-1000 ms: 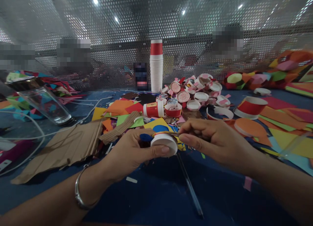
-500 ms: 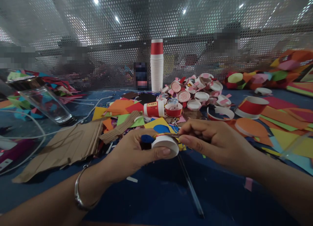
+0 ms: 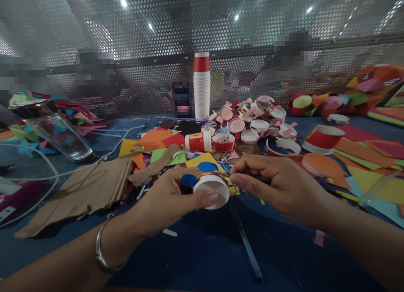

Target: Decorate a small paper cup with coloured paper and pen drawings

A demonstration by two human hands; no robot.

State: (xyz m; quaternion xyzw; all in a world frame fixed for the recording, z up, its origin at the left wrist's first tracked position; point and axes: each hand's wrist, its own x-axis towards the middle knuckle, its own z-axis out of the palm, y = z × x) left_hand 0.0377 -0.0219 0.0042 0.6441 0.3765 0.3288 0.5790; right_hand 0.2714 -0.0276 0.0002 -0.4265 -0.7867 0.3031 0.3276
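Observation:
My left hand (image 3: 168, 197) is closed round a small white paper cup (image 3: 213, 190) turned on its side, its open mouth towards me. A blue paper dot (image 3: 190, 180) sticks to the cup near my left fingers. My right hand (image 3: 274, 182) pinches a thin strip at the cup's upper edge; what the fingers hold is too small to name. Both hands hover just above the dark blue table (image 3: 202, 250), close together.
A tall stack of paper cups (image 3: 201, 86) stands at the back, a heap of cut cup bottoms (image 3: 252, 119) to its right. Coloured paper scraps (image 3: 164, 144), a glue stick (image 3: 197, 141), brown cardboard (image 3: 82, 191), a tilted glass (image 3: 59, 136) and a thin rod (image 3: 246, 245) lie around.
The cup has tipped a little, so its open mouth faces me more. Both hands stay in nearly the same place.

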